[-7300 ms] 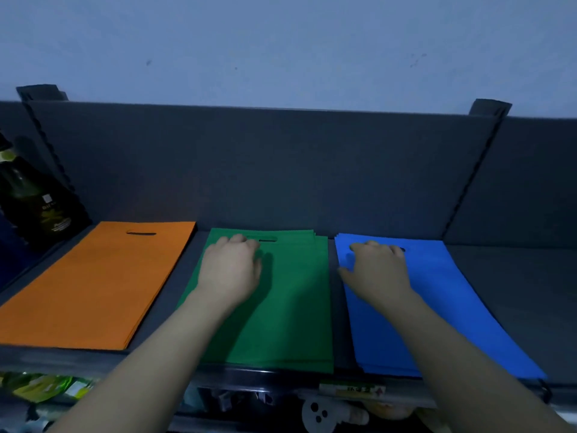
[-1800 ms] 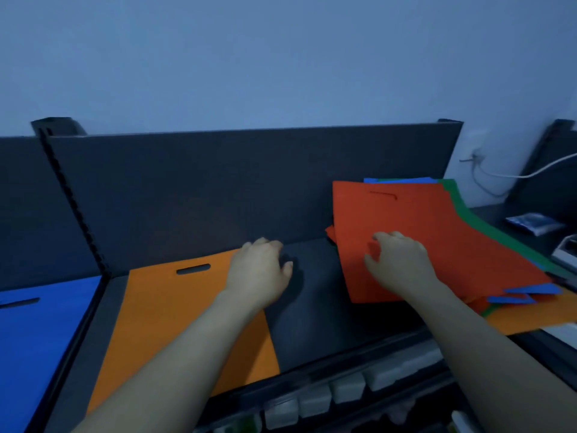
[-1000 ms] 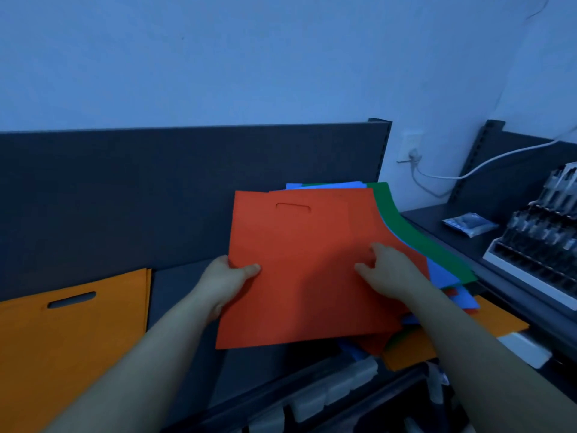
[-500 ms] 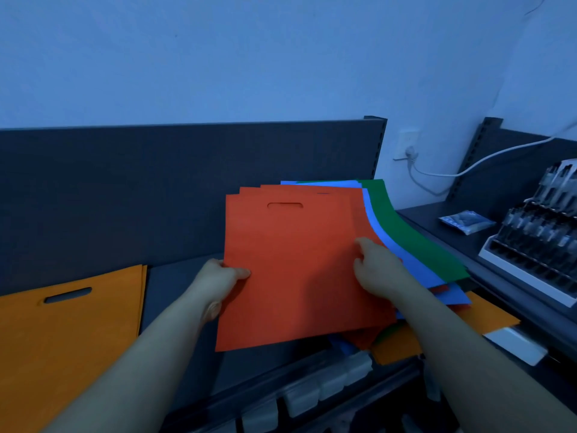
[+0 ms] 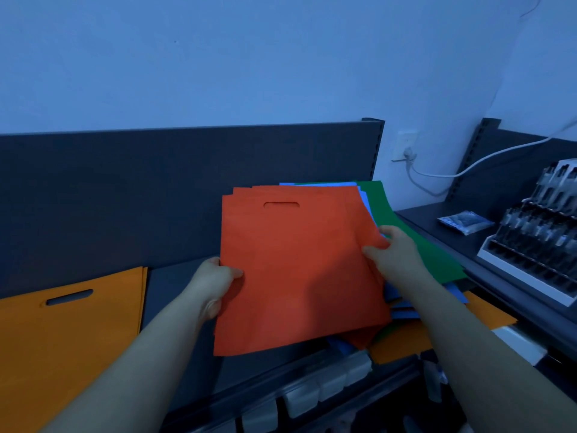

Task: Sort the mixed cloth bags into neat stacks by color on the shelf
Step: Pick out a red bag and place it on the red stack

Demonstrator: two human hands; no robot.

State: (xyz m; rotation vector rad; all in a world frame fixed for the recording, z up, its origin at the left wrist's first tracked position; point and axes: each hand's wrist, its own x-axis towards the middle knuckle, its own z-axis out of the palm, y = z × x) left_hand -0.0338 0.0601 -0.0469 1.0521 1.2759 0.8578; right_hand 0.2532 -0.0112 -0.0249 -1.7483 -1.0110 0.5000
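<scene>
A red cloth bag (image 5: 296, 270) with a slot handle is lifted off a mixed pile at the right of the dark shelf (image 5: 175, 295). My left hand (image 5: 212, 282) grips its left edge, thumb on top. My right hand (image 5: 393, 254) pinches its right edge. Beneath it lie more red bags, a green bag (image 5: 415, 245), blue bags (image 5: 399, 301) and an orange bag (image 5: 406, 339). A separate orange bag stack (image 5: 62, 332) lies flat at the left of the shelf.
A dark back panel (image 5: 156, 189) runs behind the shelf. To the right stand a display rack of small items (image 5: 537, 245), a small packet (image 5: 465, 221) and a wall socket with a white cable (image 5: 409, 151). Price-tag holders (image 5: 312, 392) line the shelf's front edge.
Both hands left the sorted stacks and took hold of the top red bag on the mixed pile. It has been raised and shifted slightly left, and my right hand slid to its right edge.
</scene>
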